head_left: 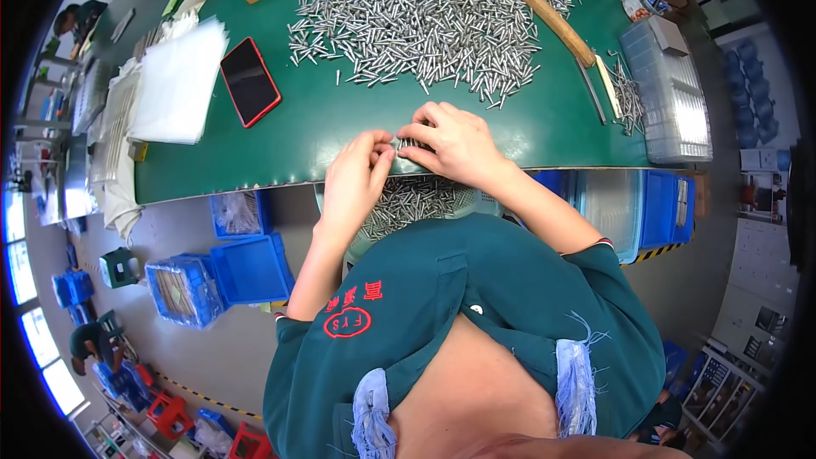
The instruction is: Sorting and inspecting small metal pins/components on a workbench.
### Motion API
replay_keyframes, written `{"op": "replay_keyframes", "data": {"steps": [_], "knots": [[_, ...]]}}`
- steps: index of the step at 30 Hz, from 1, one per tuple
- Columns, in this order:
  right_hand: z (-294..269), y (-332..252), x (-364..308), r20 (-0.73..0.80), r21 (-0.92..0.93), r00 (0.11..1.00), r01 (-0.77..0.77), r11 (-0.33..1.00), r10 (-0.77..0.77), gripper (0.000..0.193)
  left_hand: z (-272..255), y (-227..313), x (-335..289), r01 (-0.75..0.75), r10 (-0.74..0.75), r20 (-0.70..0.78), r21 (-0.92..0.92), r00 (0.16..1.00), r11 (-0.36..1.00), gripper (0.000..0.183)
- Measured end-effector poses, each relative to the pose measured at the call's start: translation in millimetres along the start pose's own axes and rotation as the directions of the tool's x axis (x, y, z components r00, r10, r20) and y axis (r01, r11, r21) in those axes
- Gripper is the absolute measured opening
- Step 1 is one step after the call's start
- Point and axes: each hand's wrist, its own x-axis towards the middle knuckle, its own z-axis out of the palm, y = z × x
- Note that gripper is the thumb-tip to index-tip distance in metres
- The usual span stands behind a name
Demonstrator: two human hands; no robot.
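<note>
A large heap of small silver metal pins (416, 13) lies on the green table (314, 127). At the near table edge my left hand (355, 177) is closed, thumb and fingertips pinched at a few metal pins. Facing it, my right hand (459, 144) curls its fingers over the same small bunch of metal pins (406, 144), which shows only in part between the hands. Below the table edge, close to my body, a light green basket (463, 198) holds many more pins (412, 206).
Wooden strips (552, 17) border the heap. A red-edged phone (249, 82) and white plastic sheets (178, 81) lie to the left. Right of the heap are long thin metal rods (627, 98) and a stack of clear trays (671, 93). Blue bins (252, 268) stand on the floor.
</note>
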Motion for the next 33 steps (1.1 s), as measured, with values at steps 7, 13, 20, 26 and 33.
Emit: {"op": "replay_keyframes", "data": {"steps": [7, 13, 20, 26, 33], "knots": [[0.1, 6.0, -5.7, -0.017, -0.002, 0.998, 0.063, 0.998, -0.063, 0.016, 11.7, -24.3, -34.1, 0.552, -0.112, 0.638, -0.549, 0.762, 0.627, 0.029], [-14.5, 4.3, -23.0, 0.119, 0.072, 0.985, 0.114, 0.991, -0.122, 0.016, 26.8, -22.4, -25.3, 0.742, -0.053, 0.752, -0.657, 0.657, -0.135, 0.033], [-29.7, -9.4, -36.7, 0.228, 0.135, 0.972, 0.027, 0.99, -0.058, 0.022, 47.9, -26.3, -22.5, 0.768, -0.003, 0.777, -0.623, 0.629, -0.147, 0.027], [-30.9, -6.6, -41.5, 0.275, 0.225, 0.96, -0.127, 0.966, 0.062, 0.026, 48.4, -13.6, -23.5, 0.764, -0.114, 0.756, -0.632, 0.645, 0.133, 0.031], [-39.3, -9.0, -33.8, 0.302, 0.476, 0.947, -0.248, 0.844, 0.108, 0.035, 25.5, 0.8, -15.0, 0.611, -0.023, 0.695, -0.615, 0.719, 0.498, 0.033]]}}
